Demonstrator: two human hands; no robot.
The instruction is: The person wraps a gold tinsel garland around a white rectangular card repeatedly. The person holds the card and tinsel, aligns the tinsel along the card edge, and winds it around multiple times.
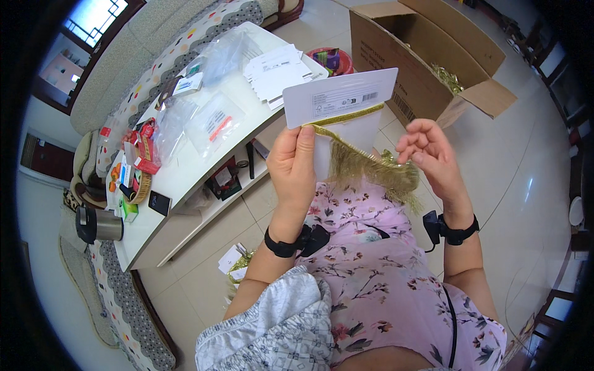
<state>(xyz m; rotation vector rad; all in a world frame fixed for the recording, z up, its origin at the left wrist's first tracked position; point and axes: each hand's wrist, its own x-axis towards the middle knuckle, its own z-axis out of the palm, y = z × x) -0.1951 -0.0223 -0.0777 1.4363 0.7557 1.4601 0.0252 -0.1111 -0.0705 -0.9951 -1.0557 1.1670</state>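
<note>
My left hand (294, 162) pinches a white printed card (341, 96) and a gold trim band between thumb and fingers, at the card's lower left. Gold glitter ribbon (350, 116) runs along the card's lower edge, with a paler white panel below. From my left thumb, a gold tinsel fringe (355, 162) slants down to the right, its strands hanging over my lap. My right hand (431, 157) is at the fringe's far end with fingers curled and thumb apart from them. Whether those fingers grip the band cannot be made out.
A white table (181, 195) at left bears stacked white cards (278, 69), clear plastic bags (216, 123), a phone (160, 203) and a steel kettle (100, 225). An open cardboard box (399, 69) containing gold tinsel stands ahead right. Carded tinsel (239, 264) lies on the floor.
</note>
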